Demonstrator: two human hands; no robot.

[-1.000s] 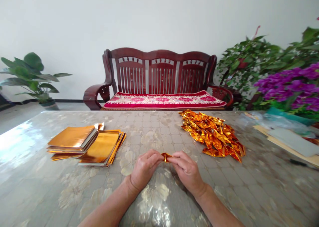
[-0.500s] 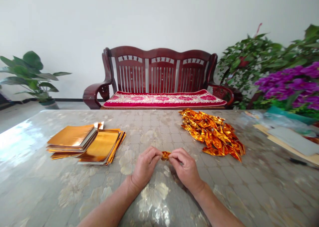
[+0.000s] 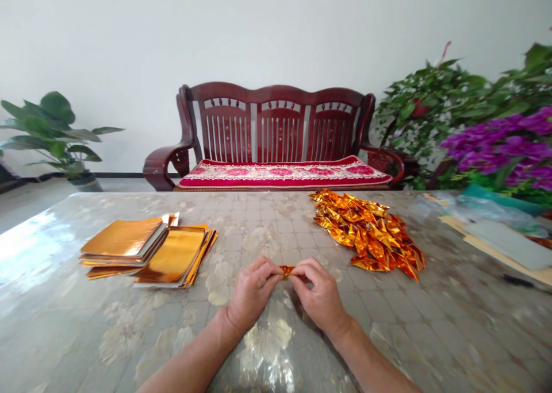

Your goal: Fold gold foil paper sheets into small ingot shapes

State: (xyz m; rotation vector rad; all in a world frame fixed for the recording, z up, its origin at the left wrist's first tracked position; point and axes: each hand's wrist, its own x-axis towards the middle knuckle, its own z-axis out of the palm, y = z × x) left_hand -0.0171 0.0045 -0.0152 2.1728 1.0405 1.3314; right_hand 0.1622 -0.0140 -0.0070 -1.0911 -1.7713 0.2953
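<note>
While hands (image 3: 252,289) (image 3: 319,294) pinch foil (image 3: 286,270), table edge (image 3: 245,193) distant

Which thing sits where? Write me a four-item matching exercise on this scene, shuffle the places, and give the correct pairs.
Things
1. Stacked flat orange-gold foil sheets
2. Heap of pointed, folded orange-gold foil pieces
3. Small orange-gold foil piece
4. Long red-and-white floral mat

Places
A. Pinched between left hand and right hand
B. On the grey flower-patterned table, left of both hands
C. On the dark red wooden bench
D. On the table, beyond the hands to the right

Pairs: 1-B, 2-D, 3-A, 4-C
</note>
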